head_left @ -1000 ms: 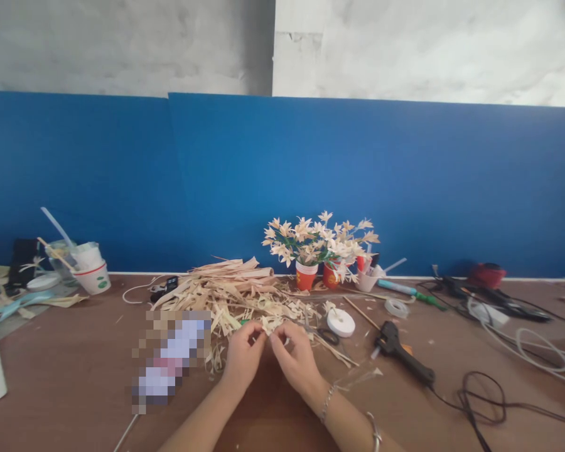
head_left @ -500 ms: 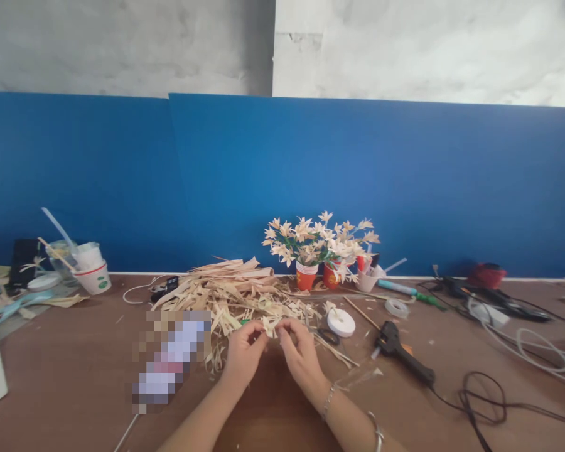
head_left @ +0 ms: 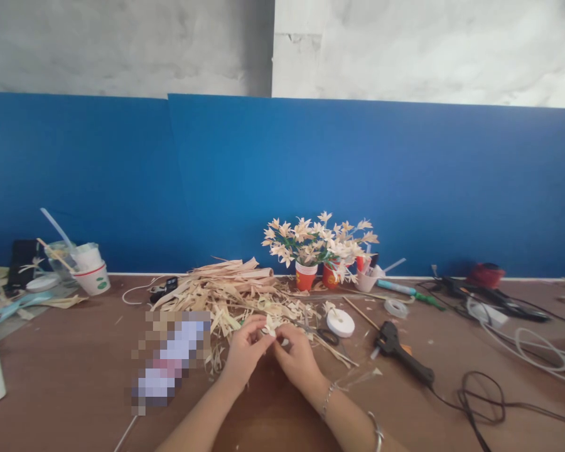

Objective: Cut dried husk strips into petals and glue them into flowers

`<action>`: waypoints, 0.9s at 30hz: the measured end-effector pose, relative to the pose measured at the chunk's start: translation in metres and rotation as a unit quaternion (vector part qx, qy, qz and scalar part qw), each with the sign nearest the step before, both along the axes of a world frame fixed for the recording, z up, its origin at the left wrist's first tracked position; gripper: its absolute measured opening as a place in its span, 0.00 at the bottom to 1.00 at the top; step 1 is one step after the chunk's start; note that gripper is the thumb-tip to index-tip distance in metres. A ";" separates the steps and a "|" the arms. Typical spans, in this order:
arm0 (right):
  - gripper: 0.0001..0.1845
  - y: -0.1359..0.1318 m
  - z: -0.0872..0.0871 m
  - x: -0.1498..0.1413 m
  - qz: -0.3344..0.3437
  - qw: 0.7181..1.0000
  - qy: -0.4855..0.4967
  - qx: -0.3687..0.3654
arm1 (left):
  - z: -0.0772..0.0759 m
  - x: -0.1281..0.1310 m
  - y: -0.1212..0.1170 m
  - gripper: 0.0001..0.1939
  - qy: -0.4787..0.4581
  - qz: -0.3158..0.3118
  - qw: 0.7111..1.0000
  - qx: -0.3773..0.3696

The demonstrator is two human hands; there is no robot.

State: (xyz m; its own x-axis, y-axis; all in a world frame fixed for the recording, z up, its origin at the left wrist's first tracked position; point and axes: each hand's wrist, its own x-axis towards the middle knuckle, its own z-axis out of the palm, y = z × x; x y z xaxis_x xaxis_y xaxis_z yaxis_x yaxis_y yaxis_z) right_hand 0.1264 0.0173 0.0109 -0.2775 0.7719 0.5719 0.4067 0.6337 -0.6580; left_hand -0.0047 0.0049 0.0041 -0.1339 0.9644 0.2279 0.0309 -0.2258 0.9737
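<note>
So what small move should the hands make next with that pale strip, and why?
Probably keep the left hand pinching and let the right hand fold the strip, since both hands' fingertips meet on it just in front of the straw pile.

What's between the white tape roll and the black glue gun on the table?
In the head view, a thin wooden stick lies slantwise between the white tape roll and the black glue gun; otherwise bare brown tabletop.
</note>
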 end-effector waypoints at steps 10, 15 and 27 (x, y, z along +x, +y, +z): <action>0.09 0.003 -0.003 0.000 -0.024 1.000 0.005 0.004 | 0.004 0.001 -0.003 0.11 0.043 0.032 0.999 -0.003; 0.09 0.000 -0.004 -0.001 -0.026 1.000 0.002 0.004 | 0.001 -0.001 -0.001 0.09 0.043 0.029 0.999 0.004; 0.10 0.038 0.063 0.119 -0.243 0.935 -0.221 -0.136 | 0.000 0.005 -0.001 0.13 -0.008 0.019 0.998 -0.058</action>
